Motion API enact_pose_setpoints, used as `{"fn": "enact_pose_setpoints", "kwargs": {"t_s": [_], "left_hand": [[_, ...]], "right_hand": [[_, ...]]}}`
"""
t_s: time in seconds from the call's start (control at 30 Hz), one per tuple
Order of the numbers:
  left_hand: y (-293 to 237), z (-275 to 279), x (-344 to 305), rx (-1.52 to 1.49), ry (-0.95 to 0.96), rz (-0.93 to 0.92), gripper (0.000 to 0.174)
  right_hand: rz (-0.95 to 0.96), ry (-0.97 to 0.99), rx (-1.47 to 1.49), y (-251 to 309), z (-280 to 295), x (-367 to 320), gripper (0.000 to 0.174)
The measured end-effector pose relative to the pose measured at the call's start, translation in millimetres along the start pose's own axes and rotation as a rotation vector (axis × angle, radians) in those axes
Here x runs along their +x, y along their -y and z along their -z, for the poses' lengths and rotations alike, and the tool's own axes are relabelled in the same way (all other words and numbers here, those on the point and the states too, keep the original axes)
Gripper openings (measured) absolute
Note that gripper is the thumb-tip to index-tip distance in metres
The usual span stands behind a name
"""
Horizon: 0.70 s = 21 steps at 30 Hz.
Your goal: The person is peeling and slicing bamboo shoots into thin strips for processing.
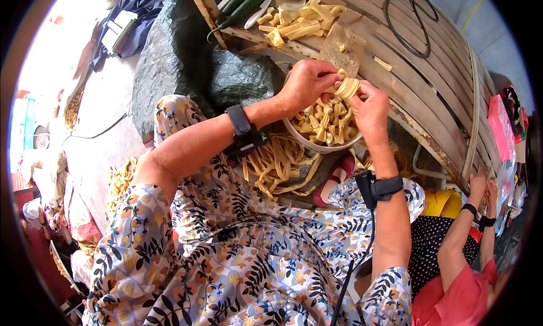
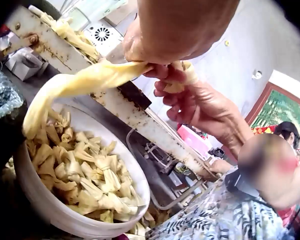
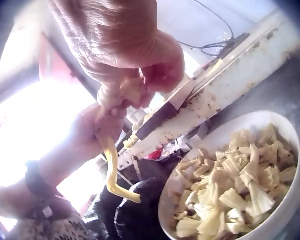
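Note:
Over a white bucket (image 1: pixel 322 149), both hands hold one pale yellow, pliable strip (image 1: pixel 347 88). My left hand (image 1: pixel 308 84) pinches it from the left, thumb and fingers close together. From the right, my right hand (image 1: pixel 370 106) grips the strip where it is folded into a loop. A long end of the strip (image 2: pixel 82 82) hangs from the left hand over the bucket in the left wrist view. Knotted pale yellow pieces (image 2: pixel 85 167) fill much of the bucket. The fingertips partly hide the loop.
A slatted bench (image 1: pixel 418 94) with a rusty metal edge stands beyond the bucket, bearing a pile of yellow pieces (image 1: pixel 308 23), green cucumbers (image 1: pixel 243 6) and a black cable (image 1: pixel 416 43). Loose strips (image 1: pixel 277 165) lie below the bucket. Another person's arms (image 1: pixel 461 230) are at right.

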<state>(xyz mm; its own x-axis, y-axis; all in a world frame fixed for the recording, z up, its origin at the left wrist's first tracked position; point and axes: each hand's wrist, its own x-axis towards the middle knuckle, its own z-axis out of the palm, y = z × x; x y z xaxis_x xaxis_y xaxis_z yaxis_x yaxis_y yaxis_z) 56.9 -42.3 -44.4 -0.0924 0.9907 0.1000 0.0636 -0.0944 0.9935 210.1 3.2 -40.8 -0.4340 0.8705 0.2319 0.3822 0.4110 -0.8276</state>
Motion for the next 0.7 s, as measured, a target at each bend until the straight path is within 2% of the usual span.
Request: {"fn": "enact_pose_setpoints", "kwargs": {"t_s": [0.07, 0.17, 0.27, 0.4, 0.43, 0.53, 0.57, 0.67, 0.7], "left_hand": [[-3, 6, -1, 0.090, 0.083, -0.045, 0.026], [-8, 7, -4, 0.153, 0.167, -0.029, 0.027], [1, -2, -7, 0.565, 0.084, -0.271, 0.031], [13, -6, -3, 0.436, -0.026, -0.203, 0.025], [15, -7, -1, 0.415, -0.061, -0.300, 0.020], [3, -7, -4, -0.178, 0.016, 0.289, 0.020], [6, -9, -5, -0.326, -0.027, 0.403, 0.021], [-14, 1, -10, -0.520, 0.217, 0.368, 0.023], [-16, 0, -10, -0.511, 0.219, 0.466, 0.026]], "right_hand": [[-0.155, 0.127, 0.139, -4, 2, 2, 0.015], [-0.304, 0.176, 0.259, -3, -3, 2, 0.012], [-0.127, 0.077, 0.109, -14, -14, -3, 0.013], [0.160, -0.078, -0.091, -12, -16, -7, 0.013], [0.190, -0.096, -0.050, -11, -15, -7, 0.013], [0.046, -0.106, 0.365, 2, -6, -7, 0.012], [0.088, -0.115, 0.335, 9, -1, -6, 0.012], [-0.076, -0.136, 0.617, 1, 3, -4, 0.013], [-0.123, -0.182, 0.664, -6, 8, 1, 0.013]]}}
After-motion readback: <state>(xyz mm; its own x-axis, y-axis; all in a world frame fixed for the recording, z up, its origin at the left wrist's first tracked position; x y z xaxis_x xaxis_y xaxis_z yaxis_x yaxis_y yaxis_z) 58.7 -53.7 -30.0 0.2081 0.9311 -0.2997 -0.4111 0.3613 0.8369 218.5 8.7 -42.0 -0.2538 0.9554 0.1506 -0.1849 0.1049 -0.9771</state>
